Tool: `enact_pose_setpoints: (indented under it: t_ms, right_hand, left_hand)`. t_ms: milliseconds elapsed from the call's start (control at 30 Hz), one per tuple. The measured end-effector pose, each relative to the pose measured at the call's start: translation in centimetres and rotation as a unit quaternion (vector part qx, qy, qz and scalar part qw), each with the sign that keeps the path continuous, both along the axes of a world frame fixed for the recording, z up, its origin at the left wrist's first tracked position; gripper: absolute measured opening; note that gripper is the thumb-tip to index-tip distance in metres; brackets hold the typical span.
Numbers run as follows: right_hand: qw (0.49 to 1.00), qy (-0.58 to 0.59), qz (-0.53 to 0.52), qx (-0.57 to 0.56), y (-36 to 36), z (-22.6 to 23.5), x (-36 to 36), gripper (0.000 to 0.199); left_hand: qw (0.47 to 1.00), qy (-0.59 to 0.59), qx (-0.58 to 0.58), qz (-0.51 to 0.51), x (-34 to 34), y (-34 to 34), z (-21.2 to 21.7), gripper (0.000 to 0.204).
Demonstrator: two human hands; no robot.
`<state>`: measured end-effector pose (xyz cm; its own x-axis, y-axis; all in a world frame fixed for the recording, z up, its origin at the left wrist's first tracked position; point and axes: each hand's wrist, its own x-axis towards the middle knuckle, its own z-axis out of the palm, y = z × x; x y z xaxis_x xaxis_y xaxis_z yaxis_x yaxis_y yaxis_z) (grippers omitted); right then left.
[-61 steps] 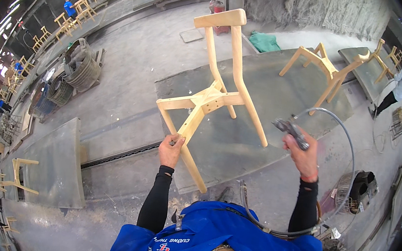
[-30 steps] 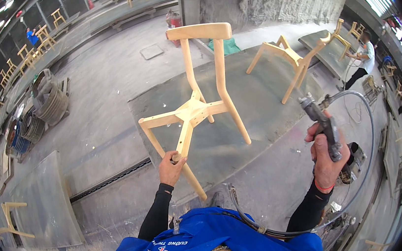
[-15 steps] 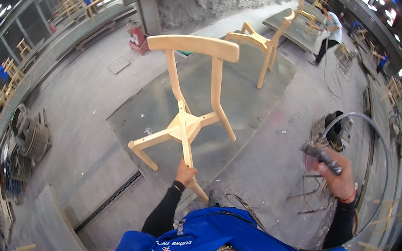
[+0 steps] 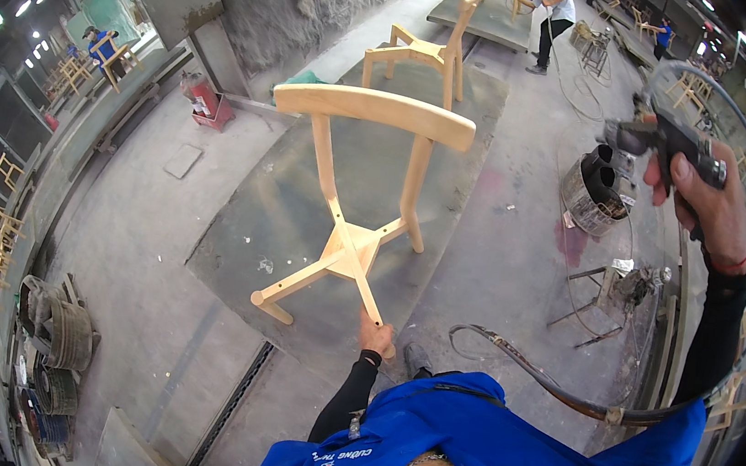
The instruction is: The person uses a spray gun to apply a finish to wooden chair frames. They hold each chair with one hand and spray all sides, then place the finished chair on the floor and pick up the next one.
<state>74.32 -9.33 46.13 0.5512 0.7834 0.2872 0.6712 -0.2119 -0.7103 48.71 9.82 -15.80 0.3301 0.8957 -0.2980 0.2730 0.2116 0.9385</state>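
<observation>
A bare pale wooden chair frame (image 4: 362,186) with a curved backrest and no seat stands tilted on a grey mat (image 4: 300,225). My left hand (image 4: 374,335) grips the end of its nearest leg, low in the middle of the view. My right hand (image 4: 707,193) is raised at the upper right and holds a dark spray gun (image 4: 655,136), its nozzle pointing left, well apart from the chair. A dark hose (image 4: 540,381) curves from the gun's side down past my blue shirt.
A second wooden chair frame (image 4: 426,50) stands behind on the mat. A metal bucket (image 4: 594,189) and a small metal stand (image 4: 610,292) sit at the right. A person (image 4: 554,14) works at the far top. A red can (image 4: 203,96) sits left of the mat. Coiled hoses (image 4: 58,335) lie lower left.
The chair has turned, its backrest now swung round more to the right. My right hand with the spray gun rose from low right to upper right. My view shifted right.
</observation>
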Motion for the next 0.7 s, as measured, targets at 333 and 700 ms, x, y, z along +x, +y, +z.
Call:
enact_pose_setpoints:
  t_ms: [333, 700]
  right_hand:
    - [0.981, -0.063, 0.153, 0.098, 10.4, 3.1, -5.6, 0.04]
    - [0.997, -0.016, -0.069, -0.027, -4.3, 2.3, -4.1, 0.052]
  left_hand:
    - [0.996, 0.044, 0.073, -0.009, -0.8, 0.8, 1.1, 0.091]
    - [0.995, -0.023, 0.064, -0.074, -1.5, 1.0, 0.0, 0.096]
